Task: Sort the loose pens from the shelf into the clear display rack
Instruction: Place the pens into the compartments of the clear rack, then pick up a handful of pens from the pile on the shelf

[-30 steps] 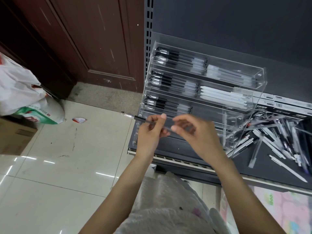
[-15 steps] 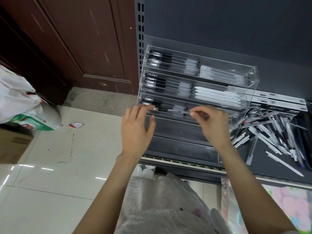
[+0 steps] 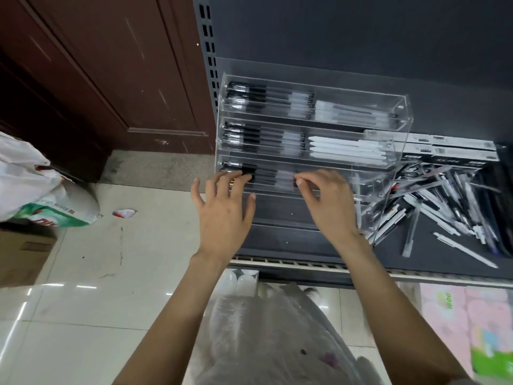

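Note:
The clear display rack (image 3: 401, 107) stands on the dark shelf (image 3: 288, 241), with black and white pens lying in its upper tiers. Both of my hands are at the third tier. My left hand (image 3: 224, 215) has straight, spread fingers that touch the left ends of the black pens (image 3: 265, 176) there. At the right end of those same pens, my right hand (image 3: 330, 207) pinches a pen between curled thumb and forefinger. A heap of loose pens (image 3: 444, 209) lies on the shelf to the right of the rack.
Long flat pen boxes (image 3: 460, 151) lie behind the loose heap. A brown door (image 3: 97, 79) is at the left, with a white bag (image 3: 27, 176) and a cardboard box (image 3: 19, 254) on the tiled floor. A translucent plastic bag (image 3: 272, 343) hangs below my arms.
One second ago both hands held a black pen in the air in front of the rack. They carried it up to the third tier, and my left hand let go and spread its fingers.

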A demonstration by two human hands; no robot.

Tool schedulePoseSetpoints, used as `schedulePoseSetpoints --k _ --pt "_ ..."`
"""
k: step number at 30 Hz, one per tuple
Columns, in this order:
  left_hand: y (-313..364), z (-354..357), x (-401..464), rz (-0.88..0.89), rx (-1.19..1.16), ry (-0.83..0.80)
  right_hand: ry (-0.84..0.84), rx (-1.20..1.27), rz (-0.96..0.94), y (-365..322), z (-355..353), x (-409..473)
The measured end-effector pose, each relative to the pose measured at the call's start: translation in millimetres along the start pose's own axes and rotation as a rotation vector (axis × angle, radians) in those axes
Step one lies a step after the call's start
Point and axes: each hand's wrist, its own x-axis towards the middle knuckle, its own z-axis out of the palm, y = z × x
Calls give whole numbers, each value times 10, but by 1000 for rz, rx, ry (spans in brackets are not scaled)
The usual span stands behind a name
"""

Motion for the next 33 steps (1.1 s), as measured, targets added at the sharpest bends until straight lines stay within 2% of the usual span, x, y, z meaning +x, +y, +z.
schedulePoseSetpoints --k 2,6,9,11,15,18,22,26,29,33 --pt "142 -52 29 72 -79 72 73 45 -2 41 -166 -119" --pt "702 -71 55 331 -429 128 203 84 73 327 -593 -534" --pt "1245 57 -10 505 -625 40 244 29 199 757 -911 -951" --pt "1606 214 -74 532 -654 -105 242 -14 303 1113 -1091 -1245" --pt "2260 641 -169 401 -505 -464 190 -12 488 1776 -1388 -1663" --pt "2596 998 -189 216 -329 -591 104 -48 537 2191 -1510 -1780" --pt "2808 1312 -161 29 42 -577 -67 -244 482 2555 -1559 -1733" --pt "2871 1452 -215 -62 85 -583 -143 -334 447 2777 -1624 -1581" --pt "2928 1480 -282 -72 74 -569 -246 -279 458 2852 -1610 -1453" --pt "2964 1541 -298 -76 65 -520 -309 -187 342 2775 -1451 -1322"
